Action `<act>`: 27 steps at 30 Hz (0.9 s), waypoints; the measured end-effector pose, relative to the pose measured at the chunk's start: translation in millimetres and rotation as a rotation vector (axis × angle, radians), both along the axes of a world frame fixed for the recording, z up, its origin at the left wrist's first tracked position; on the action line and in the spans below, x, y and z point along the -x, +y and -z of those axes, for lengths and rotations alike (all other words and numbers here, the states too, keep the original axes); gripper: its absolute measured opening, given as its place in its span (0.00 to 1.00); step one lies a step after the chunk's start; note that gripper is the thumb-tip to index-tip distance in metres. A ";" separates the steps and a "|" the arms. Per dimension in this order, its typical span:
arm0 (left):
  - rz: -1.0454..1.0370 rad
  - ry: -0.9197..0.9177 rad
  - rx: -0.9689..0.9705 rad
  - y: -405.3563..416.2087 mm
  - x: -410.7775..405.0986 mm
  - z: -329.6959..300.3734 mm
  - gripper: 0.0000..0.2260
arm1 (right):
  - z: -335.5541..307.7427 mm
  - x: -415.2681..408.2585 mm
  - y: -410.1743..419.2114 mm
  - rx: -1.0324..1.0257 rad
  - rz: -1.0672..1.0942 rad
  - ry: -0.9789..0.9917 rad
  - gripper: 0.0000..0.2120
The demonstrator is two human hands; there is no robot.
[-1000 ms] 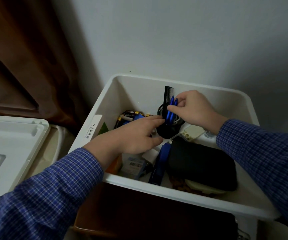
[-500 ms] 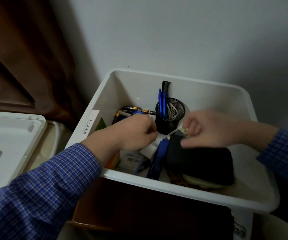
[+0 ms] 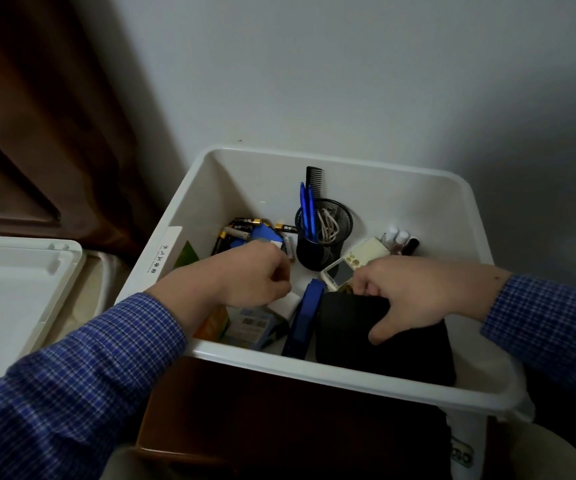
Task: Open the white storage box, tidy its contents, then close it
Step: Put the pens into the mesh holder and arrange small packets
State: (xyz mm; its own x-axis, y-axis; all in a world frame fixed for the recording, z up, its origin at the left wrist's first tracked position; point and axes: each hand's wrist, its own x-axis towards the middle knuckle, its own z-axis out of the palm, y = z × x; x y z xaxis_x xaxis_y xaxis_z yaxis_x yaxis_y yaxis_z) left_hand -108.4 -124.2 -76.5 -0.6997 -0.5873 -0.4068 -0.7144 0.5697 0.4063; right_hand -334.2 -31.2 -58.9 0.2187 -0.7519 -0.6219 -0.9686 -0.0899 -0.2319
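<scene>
The box [image 3: 355,169] stands open against the wall, with its lid [image 3: 12,292] lying flat off to the left, apart from it. Inside at the back a black mesh cup [image 3: 324,233] stands upright and holds two blue pens [image 3: 306,209], a black comb [image 3: 314,180] and a coil of pale cord. Left of the cup lies a heap of batteries [image 3: 241,228] beside something blue. Right of the cup a pale gadget with a small screen [image 3: 340,270] lies tilted, and small bottles [image 3: 399,239] stand near the right wall. Toward the front a black pouch [image 3: 407,344] fills the right half, with a blue stapler-like tool [image 3: 305,317] on edge just beside its left side, then a white block [image 3: 288,301] and a barcoded packet [image 3: 250,325]. The left hand [image 3: 245,275] is inside the box over the left half, fingers curled into a fist; whether its grip has hold of anything cannot be told, since the fingertips are hidden. The right hand [image 3: 418,292] lies on the pouch's far edge, fingers bent over that edge and thumb pressed on the top face, so its grip is closed round the pouch. Both sleeves are blue check
</scene>
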 end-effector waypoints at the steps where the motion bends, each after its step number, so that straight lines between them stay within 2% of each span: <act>1: 0.000 -0.009 -0.002 -0.3 -0.1 0.2 0.09 | 0.0 0.9 0.9 -0.004 0.001 0.005 0.28; 6: 0.020 -0.125 -0.075 -0.1 -2.4 4.3 0.05 | -1.2 4.4 0.4 0.051 -0.009 0.025 0.26; 9: 0.038 -0.219 -0.104 -2.3 -2.9 7.2 0.07 | -4.0 -7.7 -10.2 0.224 0.062 -0.184 0.17; 11: 0.038 -0.267 -0.118 -3.6 -3.0 6.6 0.07 | -2.1 -26.1 -21.4 0.252 0.040 -0.247 0.14; 15: 0.045 -0.342 -0.113 -6.1 -6.0 8.2 0.06 | 18.2 -67.7 -35.7 0.142 -0.101 -0.078 0.19; 18: 0.032 -0.385 -0.150 -7.7 -7.0 10.4 0.07 | 27.9 -86.4 -41.9 0.072 -0.172 -0.006 0.18; 22: 0.026 -0.419 -0.237 -7.4 -5.1 11.1 0.09 | 25.4 -95.8 -44.8 0.056 -0.247 0.067 0.14; 27: 0.049 -0.468 -0.267 -5.0 -2.0 8.9 0.10 | 31.1 -102.8 -36.8 0.076 -0.299 0.111 0.16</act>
State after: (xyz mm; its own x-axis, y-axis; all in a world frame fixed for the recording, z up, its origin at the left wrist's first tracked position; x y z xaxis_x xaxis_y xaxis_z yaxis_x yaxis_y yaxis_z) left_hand -106.4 -129.3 -85.4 -0.4320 -0.3921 -0.8122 -0.8292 0.5269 0.1866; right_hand -231.4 -68.0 -90.0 0.3703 -0.7097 -0.5993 -0.9158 -0.3869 -0.1077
